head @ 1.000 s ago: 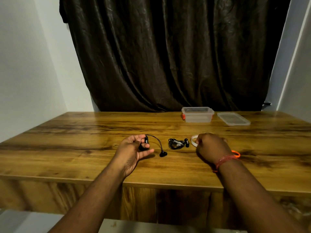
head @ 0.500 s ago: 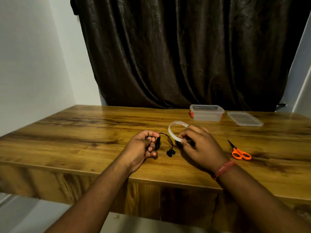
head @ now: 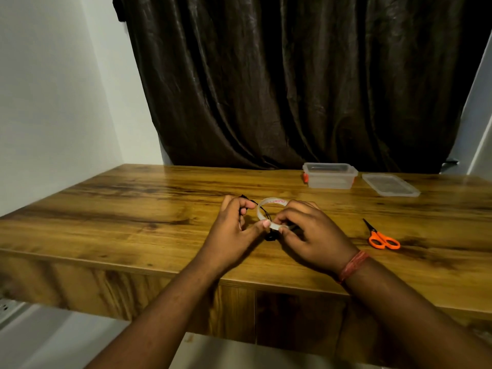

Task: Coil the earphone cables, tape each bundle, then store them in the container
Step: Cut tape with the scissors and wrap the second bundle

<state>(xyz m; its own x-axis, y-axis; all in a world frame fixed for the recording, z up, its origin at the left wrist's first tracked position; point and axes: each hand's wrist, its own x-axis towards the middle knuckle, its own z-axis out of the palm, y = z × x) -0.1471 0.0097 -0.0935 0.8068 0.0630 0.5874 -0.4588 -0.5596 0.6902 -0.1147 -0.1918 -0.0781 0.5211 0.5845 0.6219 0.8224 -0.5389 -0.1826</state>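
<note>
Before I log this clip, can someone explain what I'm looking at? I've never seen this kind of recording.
No machine here: a head-worn camera looks down at a person's two bare hands over a wooden table. The left hand holds a black earphone cable; the right hand holds a clear tape roll, with both thumbs at its edge. Orange-handled scissors lie to the right. Farther back stand an open clear plastic container and its flat lid.

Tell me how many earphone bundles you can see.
1 for sure: the black earphone bundle pinched in the left hand beside the tape roll. The right hand may hide another.
</note>
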